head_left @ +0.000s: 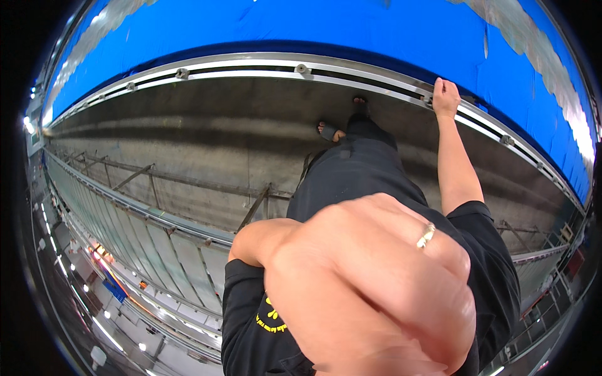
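A long metal rail (pixel 251 60) curves across the far side, with a wide sheet of bright blue cloth (pixel 263 25) stretched beyond it. At the right part of the rail rests my right hand (pixel 446 98), its fingers curled closed where the cloth meets the metal. Whatever lies inside that grip is hidden. My left hand (pixel 376 269) is raised very close to the view and fills its lower middle. Its fingers, one with a gold-coloured ring (pixel 426 235), are bent inward; their tips and anything between them cannot be seen.
Knobs and clamps, such as one small fitting (pixel 302 69), sit along the rail. Below lies a grey floor (pixel 207 131), where my sandalled foot (pixel 330 131) shows. Behind me runs a metal-framed barrier of pale panels (pixel 153 241). Pale ragged patches (pixel 520 37) mark the cloth.
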The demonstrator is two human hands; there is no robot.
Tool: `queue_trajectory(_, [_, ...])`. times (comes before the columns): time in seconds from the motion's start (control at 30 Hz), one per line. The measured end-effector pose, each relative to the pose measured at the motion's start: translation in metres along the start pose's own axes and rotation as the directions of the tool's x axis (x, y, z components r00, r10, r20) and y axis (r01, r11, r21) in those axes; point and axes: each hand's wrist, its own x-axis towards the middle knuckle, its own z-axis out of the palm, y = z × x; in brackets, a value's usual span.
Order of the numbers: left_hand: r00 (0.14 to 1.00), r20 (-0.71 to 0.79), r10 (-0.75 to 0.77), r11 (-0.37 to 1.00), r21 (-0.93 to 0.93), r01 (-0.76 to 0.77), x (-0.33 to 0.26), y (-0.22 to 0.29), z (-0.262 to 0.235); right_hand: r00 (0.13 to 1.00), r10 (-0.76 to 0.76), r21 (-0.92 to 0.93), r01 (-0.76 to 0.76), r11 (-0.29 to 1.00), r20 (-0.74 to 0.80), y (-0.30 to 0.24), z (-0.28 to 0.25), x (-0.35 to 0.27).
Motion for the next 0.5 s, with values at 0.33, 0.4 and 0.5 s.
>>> queue_trajectory(0.33, [0.854, -0.436, -0.284, 0.844, 0.309, 0.438, -0.052, 0.025, -0.061, 0.990, -0.079, 0.008, 0.078, 0.997, 0.116, -0.017, 0.014, 0.026])
queue_trajectory(0.4, [0.645, -0.680, -0.349, 0.766, 0.190, 0.614, -0.073, 0.015, -0.074, 0.982, -0.188, -0.004, 0.188, 0.982, -0.001, -0.052, 0.031, 0.044])
queue_trajectory(0.5, [0.544, -0.749, -0.377, 0.771, 0.071, 0.632, -0.105, 0.013, -0.114, 0.980, -0.190, -0.116, 0.195, 0.974, 0.055, -0.082, 0.075, 0.075])
